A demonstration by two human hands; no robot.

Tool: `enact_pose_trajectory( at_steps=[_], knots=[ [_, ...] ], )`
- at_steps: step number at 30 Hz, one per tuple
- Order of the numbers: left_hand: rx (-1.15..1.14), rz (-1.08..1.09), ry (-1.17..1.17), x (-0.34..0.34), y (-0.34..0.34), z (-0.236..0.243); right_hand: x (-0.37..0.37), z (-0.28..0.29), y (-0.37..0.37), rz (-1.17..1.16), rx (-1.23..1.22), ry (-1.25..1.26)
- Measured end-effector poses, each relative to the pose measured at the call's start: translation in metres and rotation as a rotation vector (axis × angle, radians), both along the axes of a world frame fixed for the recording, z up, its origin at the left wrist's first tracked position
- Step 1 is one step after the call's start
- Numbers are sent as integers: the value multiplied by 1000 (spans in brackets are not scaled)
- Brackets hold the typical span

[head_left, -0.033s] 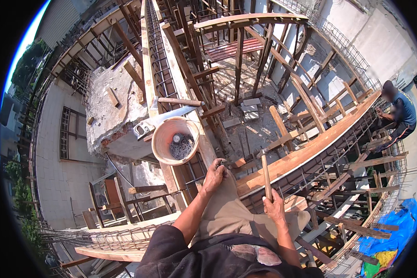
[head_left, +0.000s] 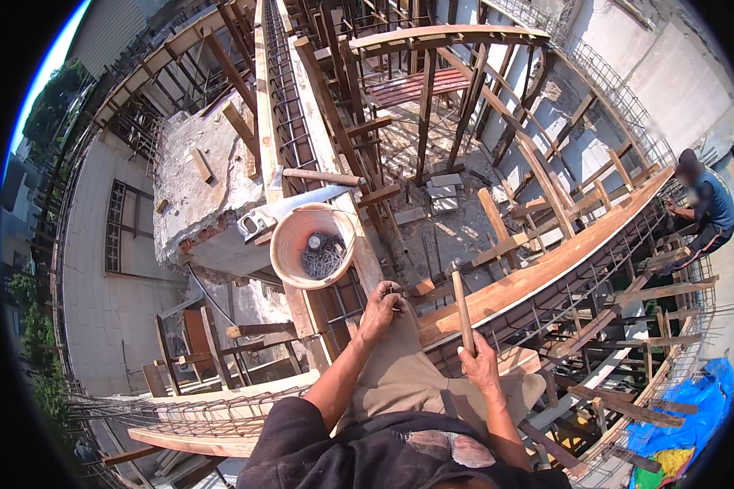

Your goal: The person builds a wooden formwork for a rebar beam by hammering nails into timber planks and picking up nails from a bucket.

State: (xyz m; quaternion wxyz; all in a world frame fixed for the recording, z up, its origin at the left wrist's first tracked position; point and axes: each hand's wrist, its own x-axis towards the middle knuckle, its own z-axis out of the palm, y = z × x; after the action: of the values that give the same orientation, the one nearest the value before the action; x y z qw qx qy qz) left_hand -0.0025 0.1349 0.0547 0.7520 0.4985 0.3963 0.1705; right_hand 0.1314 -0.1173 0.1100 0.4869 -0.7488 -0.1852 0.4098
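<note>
Open room drops away between the rebar-filled beam form (head_left: 279,106) and the curved plank (head_left: 546,262), whose far end meets a crouching co-worker (head_left: 707,202) near the dark rim, while the lower edge cuts off the person's black shirt (head_left: 342,452), its pinkish print too creased to make out. The bucket (head_left: 282,259) on the beam form partly hides the saw (head_left: 306,200) behind it. The right hand (head_left: 480,363) grips the hammer (head_left: 462,310), upright over the lap with its head foreshortened; the left hand (head_left: 381,314) curls at the knee, contents impossible to tell, near the bucket's heaped nails (head_left: 323,259).
</note>
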Motion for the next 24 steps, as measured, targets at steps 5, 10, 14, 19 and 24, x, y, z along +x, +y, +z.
enact_pose_trajectory(
  at_steps=[5,10,14,19,24],
  knots=[
    [-395,198,-177,-12,-11,26,-11,21,84,406,218,-447],
    [-177,354,60,0,-11,31,23,-6,137,702,268,-316],
    [32,383,217,16,-21,8,79,-30,240,651,277,-470],
    [548,-252,511,31,-22,24,113,-85,404,550,104,-656],
    [506,-112,421,18,-24,3,98,-149,516,648,78,-927]
  ],
)
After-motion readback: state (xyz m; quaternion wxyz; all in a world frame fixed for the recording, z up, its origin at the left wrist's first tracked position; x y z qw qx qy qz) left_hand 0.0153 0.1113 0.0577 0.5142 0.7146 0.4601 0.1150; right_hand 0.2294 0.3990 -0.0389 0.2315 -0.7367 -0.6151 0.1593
